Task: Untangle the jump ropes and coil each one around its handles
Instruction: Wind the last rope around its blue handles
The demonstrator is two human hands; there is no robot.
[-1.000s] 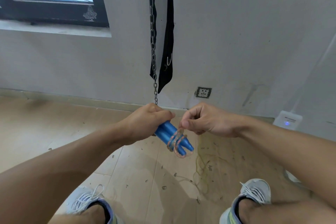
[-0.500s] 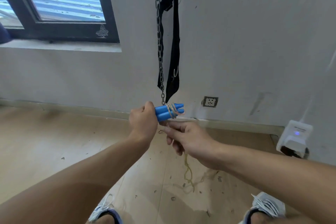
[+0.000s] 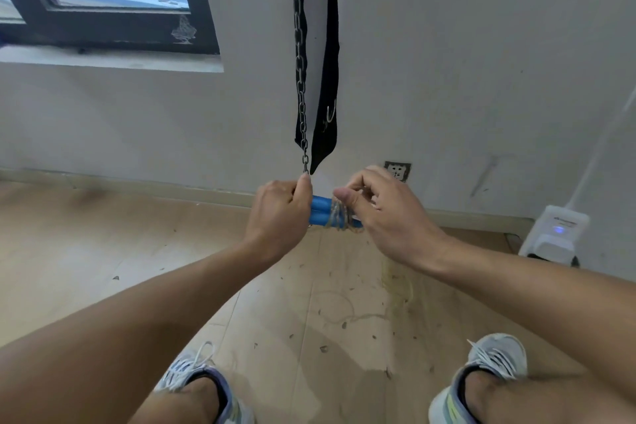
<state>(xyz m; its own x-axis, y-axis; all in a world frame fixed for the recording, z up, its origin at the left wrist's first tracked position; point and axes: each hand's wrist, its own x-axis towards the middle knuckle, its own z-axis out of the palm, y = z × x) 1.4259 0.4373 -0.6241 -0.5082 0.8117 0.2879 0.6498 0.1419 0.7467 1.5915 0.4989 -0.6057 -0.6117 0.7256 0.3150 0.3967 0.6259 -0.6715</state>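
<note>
Mid-frame, above the wooden floor point(image 3: 137, 268): left hand point(image 3: 278, 213) curled round two blue handles point(image 3: 320, 212) lying side by side. Pale rope point(image 3: 339, 217) coiled round them. Right hand point(image 3: 385, 213) bent over the coils, thumb and fingers apparently pinching rope, though partly hidden. Chain point(image 3: 300, 62) hanging just above.

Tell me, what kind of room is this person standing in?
Probably a bare home workout room. A metal chain and a black strap hang down the plain wall, the floor is pale wood, and the left hand holds blue jump rope handles.
</note>
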